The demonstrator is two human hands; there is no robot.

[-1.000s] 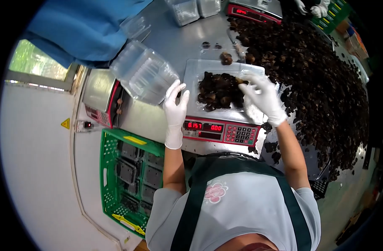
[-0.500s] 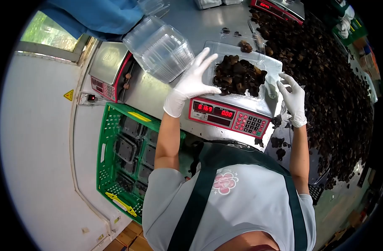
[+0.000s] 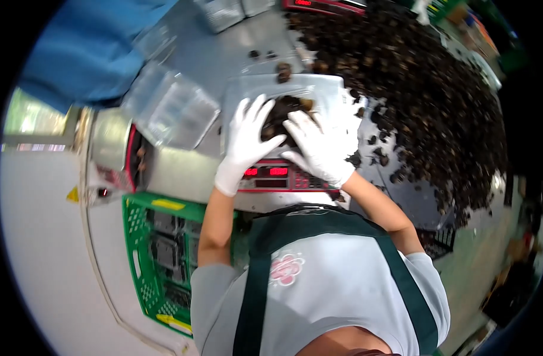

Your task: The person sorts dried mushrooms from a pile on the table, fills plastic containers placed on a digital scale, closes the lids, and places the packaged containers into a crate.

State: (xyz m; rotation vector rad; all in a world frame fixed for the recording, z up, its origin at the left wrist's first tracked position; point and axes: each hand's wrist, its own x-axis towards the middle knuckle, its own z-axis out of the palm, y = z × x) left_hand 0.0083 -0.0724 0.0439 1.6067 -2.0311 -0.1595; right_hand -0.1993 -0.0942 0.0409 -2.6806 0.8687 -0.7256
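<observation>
White gloves, a pale short-sleeved shirt with a pink flower print, and dark green apron straps.

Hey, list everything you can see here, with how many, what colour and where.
Middle scale: one, red and silver, under the hands
Dark pieces: uncounted, brown-black, on that scale
Other scales: two, red and silver, one at left, one at top
Heap: one, brown-black, right
Brown clump: one, beyond middle scale
Clear containers: stacked, uncounted, left of middle scale and at top
Crate: one, green, lower left
Packs: several, dark, inside crate
Cloth: one, blue, top left
Warning sign: one, yellow, left wall
Apron: one, dark green, bottom
Left hand: one, white-gloved, middle
Right hand: one, white-gloved, middle
</observation>
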